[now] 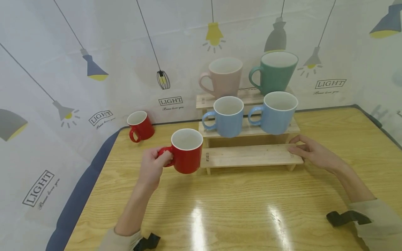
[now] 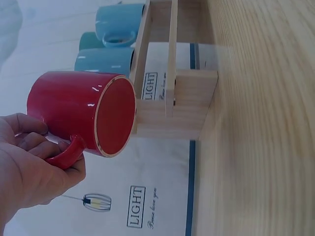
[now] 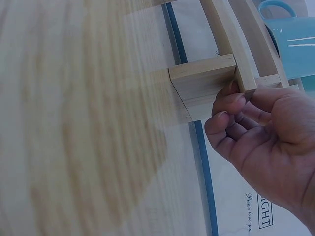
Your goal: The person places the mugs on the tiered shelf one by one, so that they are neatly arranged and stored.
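My left hand (image 1: pixel 151 169) grips a red mug (image 1: pixel 188 157) by its handle, in the air just left of the front step of a wooden tiered rack (image 1: pixel 248 156). The mug is upright, its white inside showing in the head view; the left wrist view shows its red underside (image 2: pixel 116 117). At the right end of that front step, my right hand (image 1: pixel 315 152) pinches the board between thumb and curled fingers, which the right wrist view shows close up. The front step carries nothing. Two light blue mugs (image 1: pixel 228 120) stand on the middle step.
On the top step stand a pink mug (image 1: pixel 226 78) and a green mug (image 1: pixel 278 71). Another red mug (image 1: pixel 141 126) sits at the back left of the wooden table (image 1: pixel 238 209). A white printed curtain (image 1: pixel 185 52) hangs behind and along the sides.
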Demonstrator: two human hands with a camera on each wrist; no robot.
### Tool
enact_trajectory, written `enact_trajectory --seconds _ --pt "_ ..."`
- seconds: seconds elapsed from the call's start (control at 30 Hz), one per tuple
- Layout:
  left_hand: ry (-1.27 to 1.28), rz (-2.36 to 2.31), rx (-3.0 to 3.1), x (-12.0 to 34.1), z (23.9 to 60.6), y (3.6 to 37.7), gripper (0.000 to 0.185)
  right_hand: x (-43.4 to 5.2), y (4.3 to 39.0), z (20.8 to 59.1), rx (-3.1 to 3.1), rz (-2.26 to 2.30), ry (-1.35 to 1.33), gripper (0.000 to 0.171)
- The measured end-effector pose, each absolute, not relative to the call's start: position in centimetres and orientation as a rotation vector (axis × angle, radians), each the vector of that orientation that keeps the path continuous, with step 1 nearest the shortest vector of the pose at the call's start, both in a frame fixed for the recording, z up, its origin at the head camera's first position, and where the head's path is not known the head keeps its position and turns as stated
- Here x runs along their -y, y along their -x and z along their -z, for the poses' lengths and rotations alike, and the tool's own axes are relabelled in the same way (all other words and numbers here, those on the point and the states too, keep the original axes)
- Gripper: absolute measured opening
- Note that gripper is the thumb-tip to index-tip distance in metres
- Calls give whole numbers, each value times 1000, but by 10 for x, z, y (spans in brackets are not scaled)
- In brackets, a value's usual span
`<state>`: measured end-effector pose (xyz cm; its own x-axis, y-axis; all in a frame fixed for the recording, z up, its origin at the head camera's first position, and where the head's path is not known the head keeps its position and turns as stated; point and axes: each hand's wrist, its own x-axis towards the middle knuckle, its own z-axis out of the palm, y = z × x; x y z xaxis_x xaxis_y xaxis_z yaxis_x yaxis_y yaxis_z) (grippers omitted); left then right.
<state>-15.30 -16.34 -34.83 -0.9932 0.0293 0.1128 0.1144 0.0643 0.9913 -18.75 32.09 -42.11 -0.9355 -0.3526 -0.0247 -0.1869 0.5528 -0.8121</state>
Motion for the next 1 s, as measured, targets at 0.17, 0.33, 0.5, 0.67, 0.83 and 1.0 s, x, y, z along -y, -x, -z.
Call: enact_trajectory --seconds 0.17,0.33,0.5,0.67,0.83,1.0 --pt "203 2133 2250 149 352 154 20 -321 187 421 -2608 1317 451 30" --pt "230 2149 2267 135 356 155 19 -320 187 420 -2609 1321 454 29" --pt "277 2160 2290 119 360 156 20 -320 187 421 -2604 1329 457 29" --pt "314 2193 2284 99 364 160 20 -321 187 421 -2610 1328 449 28" --pt "327 2227 2279 80 369 163 19 -322 188 422 -2611 1327 451 27" --pt "392 2235 2249 64 375 167 25 -322 187 423 -2600 1339 455 29"
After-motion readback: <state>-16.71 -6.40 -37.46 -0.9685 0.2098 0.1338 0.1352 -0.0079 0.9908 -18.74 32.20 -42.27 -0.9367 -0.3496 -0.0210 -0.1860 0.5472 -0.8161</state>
